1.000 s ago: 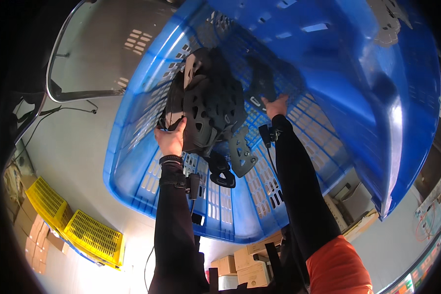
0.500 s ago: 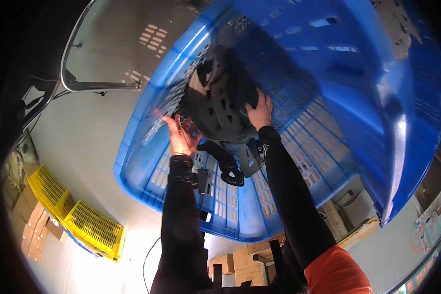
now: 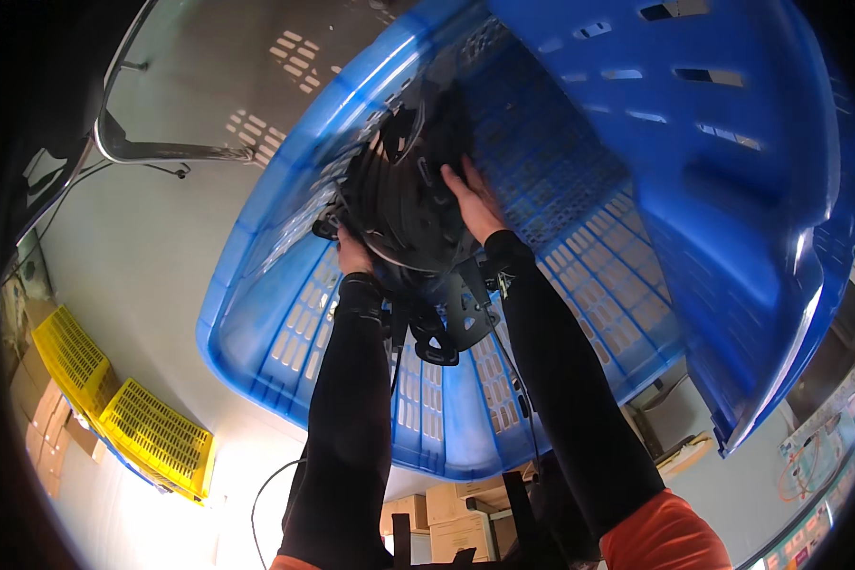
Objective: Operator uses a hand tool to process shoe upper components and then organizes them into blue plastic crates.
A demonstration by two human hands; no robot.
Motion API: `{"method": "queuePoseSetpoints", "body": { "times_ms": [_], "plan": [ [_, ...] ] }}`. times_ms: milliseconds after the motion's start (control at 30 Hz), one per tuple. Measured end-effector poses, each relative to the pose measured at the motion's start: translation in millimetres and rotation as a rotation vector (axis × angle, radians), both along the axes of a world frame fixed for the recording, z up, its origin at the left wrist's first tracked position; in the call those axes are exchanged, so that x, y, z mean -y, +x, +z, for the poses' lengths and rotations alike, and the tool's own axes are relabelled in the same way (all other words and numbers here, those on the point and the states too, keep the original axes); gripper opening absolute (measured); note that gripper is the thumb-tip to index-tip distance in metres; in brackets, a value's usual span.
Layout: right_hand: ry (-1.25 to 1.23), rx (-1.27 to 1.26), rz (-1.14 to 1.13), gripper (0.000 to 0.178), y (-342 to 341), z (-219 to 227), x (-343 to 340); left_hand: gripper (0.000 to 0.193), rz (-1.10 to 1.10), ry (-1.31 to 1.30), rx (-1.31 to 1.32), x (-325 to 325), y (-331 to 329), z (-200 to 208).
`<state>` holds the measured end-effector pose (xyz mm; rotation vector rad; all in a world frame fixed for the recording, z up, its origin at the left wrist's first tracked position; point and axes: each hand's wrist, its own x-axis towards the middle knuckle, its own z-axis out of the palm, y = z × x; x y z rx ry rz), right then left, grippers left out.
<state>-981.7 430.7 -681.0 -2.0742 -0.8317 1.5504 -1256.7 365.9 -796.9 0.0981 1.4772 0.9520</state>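
Inside a large blue slotted basket [image 3: 220,313], a bulky bundle of black pieces [image 3: 394,214] leans toward the left wall. Its exact kind is too dark and blurred to tell. My left hand [image 3: 353,255] grips its lower left side, the fingers partly hidden by it. Against its right side my right hand [image 3: 473,201] presses, thumb and fingers on the black surface. Below the bundle, a black piece with a looped end [image 3: 437,351] and a flat dark plate with holes [image 3: 465,318] lie close to my wrists.
A second blue basket [image 3: 779,209] rises at an angle on the right. Two yellow crates [image 3: 161,432] stand at the lower left. A bent metal tube frame [image 3: 176,152] is at the upper left. Cardboard boxes [image 3: 456,518] show beyond the basket's near rim.
My left hand has moved from spread fingers beside the bundle to a grip on its side. My right hand has shifted up and left, and the bundle has tilted slightly left.
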Motion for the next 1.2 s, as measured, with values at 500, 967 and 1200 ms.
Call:
{"method": "queuePoseSetpoints", "body": {
  "times_ms": [500,967,1200],
  "plan": [
    [0.024,-0.484,-0.15,0.1,6,8,-12,0.064,-0.581,-0.002,-1.375,9,28,-45],
    [0.004,-0.092,-0.099,0.104,7,4,2,0.067,-0.563,-0.374,-1.274,-21,27,-32],
    [0.013,-0.041,-0.094,0.102,24,0,26,0.069,-0.039,-0.228,-0.794,-1,81,-3]
  ]
}}
